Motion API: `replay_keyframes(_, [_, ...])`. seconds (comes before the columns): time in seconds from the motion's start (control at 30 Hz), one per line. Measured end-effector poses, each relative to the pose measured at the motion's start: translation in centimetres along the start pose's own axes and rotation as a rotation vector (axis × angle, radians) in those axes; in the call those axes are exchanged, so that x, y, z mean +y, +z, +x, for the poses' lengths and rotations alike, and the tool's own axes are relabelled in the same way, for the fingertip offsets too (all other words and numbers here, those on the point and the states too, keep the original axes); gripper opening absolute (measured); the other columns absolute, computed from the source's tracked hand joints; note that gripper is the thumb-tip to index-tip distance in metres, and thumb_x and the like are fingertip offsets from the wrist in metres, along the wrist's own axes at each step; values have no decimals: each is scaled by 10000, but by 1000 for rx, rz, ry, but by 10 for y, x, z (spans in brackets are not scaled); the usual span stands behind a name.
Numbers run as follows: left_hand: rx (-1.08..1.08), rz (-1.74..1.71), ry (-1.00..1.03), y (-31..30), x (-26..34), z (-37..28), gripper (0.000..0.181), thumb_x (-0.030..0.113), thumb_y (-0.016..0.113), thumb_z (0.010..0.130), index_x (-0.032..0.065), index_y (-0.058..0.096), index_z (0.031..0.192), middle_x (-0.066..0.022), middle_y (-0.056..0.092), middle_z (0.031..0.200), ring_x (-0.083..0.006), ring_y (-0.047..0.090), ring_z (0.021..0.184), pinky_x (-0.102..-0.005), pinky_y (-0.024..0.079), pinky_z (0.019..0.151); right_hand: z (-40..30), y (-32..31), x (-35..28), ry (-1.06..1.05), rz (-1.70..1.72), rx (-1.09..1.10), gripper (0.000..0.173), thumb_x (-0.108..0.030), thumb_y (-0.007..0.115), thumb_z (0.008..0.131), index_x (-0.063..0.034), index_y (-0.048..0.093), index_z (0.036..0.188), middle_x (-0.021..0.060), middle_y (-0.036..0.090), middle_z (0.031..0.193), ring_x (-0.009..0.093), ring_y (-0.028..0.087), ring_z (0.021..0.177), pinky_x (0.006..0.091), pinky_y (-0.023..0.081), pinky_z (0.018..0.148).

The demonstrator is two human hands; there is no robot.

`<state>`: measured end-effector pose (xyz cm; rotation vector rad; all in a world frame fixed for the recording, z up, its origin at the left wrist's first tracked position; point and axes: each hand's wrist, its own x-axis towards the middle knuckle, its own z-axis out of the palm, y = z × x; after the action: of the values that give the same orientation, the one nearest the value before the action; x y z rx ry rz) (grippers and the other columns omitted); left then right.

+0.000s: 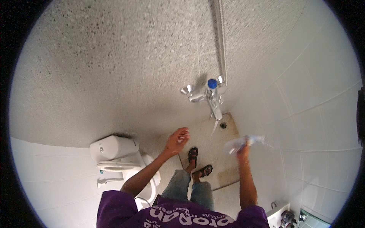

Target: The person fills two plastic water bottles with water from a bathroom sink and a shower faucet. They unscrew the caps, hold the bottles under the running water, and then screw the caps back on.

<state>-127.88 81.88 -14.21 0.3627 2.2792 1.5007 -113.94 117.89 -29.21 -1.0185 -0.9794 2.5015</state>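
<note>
My right hand [243, 152] grips a clear plastic bottle [235, 144], which is tilted on its side and blurred by motion. Water sprays from the bottle's right end towards the white tiled wall [308, 125]. To the left, my left hand [176, 142] is raised with its fingers curled. Something pale shows at its palm, but whether it is a small object or foam is unclear. Between and beyond my hands, a chrome mixer tap [214, 107] with a blue round top [212, 83] runs a thin stream of water [214, 127].
A white toilet [114, 148] stands at left, with a hand sprayer [109, 181] beside it. A metal shower hose [221, 37] climbs the speckled wall [114, 71]. The floor drain [223, 125] lies below the tap. A washbasin [273, 219] is at lower right.
</note>
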Motion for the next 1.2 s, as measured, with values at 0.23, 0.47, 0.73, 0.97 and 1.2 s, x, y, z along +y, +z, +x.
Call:
replay_keyframes(0.23, [244,164,496,-23,145,94,329,248,623,909,44,582,1165,-86,621,1111,-181,588,1016,-327,475,864,-11,13,-35,-128,162,0,396,-466,605,856,-174,521,1111,35,563,963,222,577,870,416,517,716])
replay_keyframes(0.47, [-51,139,251,1,183,149,422,274,629,906,37,534,1242,-96,619,1069,-194,601,985,-306,480,855,-31,2,-34,51,250,40,465,-479,646,810,-113,529,1072,82,606,871,241,609,752,406,529,664])
replay_keyframes(0.73, [241,-292,40,64,3,51,195,115,677,863,43,620,1035,-28,622,917,-115,580,874,-240,467,774,-89,-32,-15,94,386,244,538,-493,657,798,-93,492,1118,138,607,861,269,618,780,395,540,697])
replay_keyframes(0.97, [-125,-972,-588,190,-98,105,134,164,634,899,42,580,918,-41,600,779,-123,576,670,-223,468,535,-125,-46,12,241,338,121,565,-572,593,824,-101,495,1121,153,632,889,282,642,729,408,556,645])
replay_keyframes(1.2, [-328,-906,-881,194,-77,149,220,246,542,946,91,505,795,6,497,668,-87,422,514,-203,375,431,-123,-27,4,396,291,-111,675,-709,421,842,-99,547,1102,156,649,891,245,652,682,412,559,558])
